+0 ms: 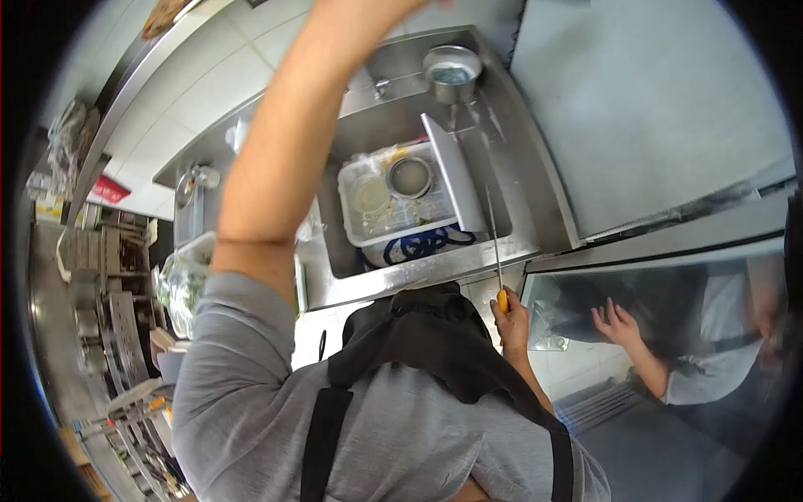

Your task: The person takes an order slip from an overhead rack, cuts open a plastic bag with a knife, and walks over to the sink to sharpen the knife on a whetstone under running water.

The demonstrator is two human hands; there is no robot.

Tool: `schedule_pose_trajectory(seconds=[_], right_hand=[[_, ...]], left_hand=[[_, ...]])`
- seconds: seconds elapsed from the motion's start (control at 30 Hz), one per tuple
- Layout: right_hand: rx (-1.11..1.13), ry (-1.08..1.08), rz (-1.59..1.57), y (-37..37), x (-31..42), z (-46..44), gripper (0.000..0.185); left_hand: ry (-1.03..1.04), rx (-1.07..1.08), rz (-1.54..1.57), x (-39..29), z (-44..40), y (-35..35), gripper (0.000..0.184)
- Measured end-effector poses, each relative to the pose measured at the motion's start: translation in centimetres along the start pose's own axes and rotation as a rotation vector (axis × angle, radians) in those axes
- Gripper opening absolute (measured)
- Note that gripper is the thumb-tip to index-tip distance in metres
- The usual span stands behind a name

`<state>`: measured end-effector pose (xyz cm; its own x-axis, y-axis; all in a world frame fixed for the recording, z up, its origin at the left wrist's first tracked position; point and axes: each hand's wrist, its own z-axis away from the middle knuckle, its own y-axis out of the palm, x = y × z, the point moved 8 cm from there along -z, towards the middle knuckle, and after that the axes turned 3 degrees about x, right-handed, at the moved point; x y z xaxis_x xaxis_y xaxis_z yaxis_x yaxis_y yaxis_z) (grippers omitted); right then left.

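My right hand (512, 320) is low at the right, beside the sink's front edge. Its fingers wrap round the yellow handle of a long, thin knife (494, 238), seen almost edge-on, with the tip pointing up over the sink. My left arm reaches up past the sink toward the wall; the left hand (410, 5) is cut off by the top edge, so its fingers are mostly hidden. Left of the knife, a flat grey-white board (454, 174) stands tilted against a white plastic tub (355, 224). Inside the tub are a round metal bowl (411, 177) and food scraps.
The steel sink (535, 180) holds a coiled blue hose (414, 248) below the tub. A metal pot (452, 74) sits at the sink's back right corner. A glossy panel (669, 309) at right reflects a person. A bag of greens (184, 284) stands at left.
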<state>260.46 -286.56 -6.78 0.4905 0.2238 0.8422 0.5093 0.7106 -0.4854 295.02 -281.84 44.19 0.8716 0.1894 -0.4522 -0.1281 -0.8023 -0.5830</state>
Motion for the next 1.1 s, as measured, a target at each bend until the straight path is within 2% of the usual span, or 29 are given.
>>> schedule_pose_trajectory(seconds=[0.03, 0.1, 0.17, 0.23, 0.3, 0.33, 0.4, 0.43, 0.5, 0.57, 0.63, 0.7, 0.77, 0.8, 0.87, 0.97, 1.1], right_hand=[[0.010, -0.008, 0.025, 0.2, 0.2, -0.4, 0.042], [0.036, -0.009, 0.057, 0.4, 1.2, -0.8, 0.042], [0.057, 0.141, -0.030, 0.3, 1.8, -0.8, 0.042], [0.064, 0.175, -0.026, 0.5, 2.6, -0.6, 0.042], [0.033, 0.212, -0.028, 0.6, 1.8, -0.6, 0.045], [0.016, 0.212, -0.027, 0.8, 2.7, -0.4, 0.046], [0.012, 0.226, -0.046, 1.3, 3.8, -0.2, 0.044], [0.006, 0.238, -0.072, 1.5, 4.4, -0.2, 0.043], [-0.028, 0.245, -0.078, 2.1, 5.6, -0.1, 0.039], [-0.076, 0.223, -0.058, 2.5, 5.6, 0.5, 0.036], [-0.121, 0.252, -0.077, 3.1, 5.3, 1.1, 0.035], [-0.112, 0.281, -0.125, 3.6, 5.6, 1.5, 0.036], [-0.105, 0.299, -0.179, 4.0, 5.5, 1.1, 0.038], [-0.100, 0.286, -0.223, 4.0, 5.4, 0.5, 0.040], [-0.080, 0.280, -0.176, 3.6, 4.6, -0.9, 0.042], [-0.054, 0.292, -0.116, 2.7, 3.9, -3.3, 0.045], [-0.031, 0.234, -0.063, 0.9, 4.9, -6.7, 0.046]], left_hand=[[-0.017, 0.014, 0.081, 2.1, 3.1, -0.1, 0.033], [-0.512, 0.135, 0.700, 9.2, 10.3, 2.8, 0.035], [-0.813, 0.172, 1.021, 15.8, 18.0, 4.7, 0.039], [-0.924, 0.045, 1.255, 19.0, 25.0, 5.1, 0.045], [-1.023, 0.141, 1.482, 20.6, 30.9, 6.4, 0.056], [-1.026, 0.135, 1.486, 22.3, 32.8, 7.1, 0.056], [-1.043, 0.414, 1.455, 24.6, 36.0, 10.2, 0.061], [-1.033, 0.419, 1.463, 26.2, 37.0, 11.2, 0.061], [-1.288, 0.418, 1.147, 31.5, 39.6, 13.1, 0.057], [-1.279, 0.460, 1.061, 34.6, 39.8, 14.7, 0.061], [-1.067, 0.492, 0.855, 37.6, 37.9, 15.9, 0.056], [-0.942, 0.646, 0.416, 40.2, 34.9, 16.9, 0.055], [-0.673, 0.651, 0.167, 41.7, 30.5, 18.0, 0.052], [-0.679, 0.662, 0.165, 42.3, 29.0, 18.6, 0.052], [-0.332, 0.701, -0.048, 41.8, 24.5, 19.7, 0.054], [-0.273, 0.767, -0.036, 43.3, 22.9, 22.2, 0.053], [-0.252, 0.734, -0.055, 45.3, 22.1, 25.1, 0.050]])
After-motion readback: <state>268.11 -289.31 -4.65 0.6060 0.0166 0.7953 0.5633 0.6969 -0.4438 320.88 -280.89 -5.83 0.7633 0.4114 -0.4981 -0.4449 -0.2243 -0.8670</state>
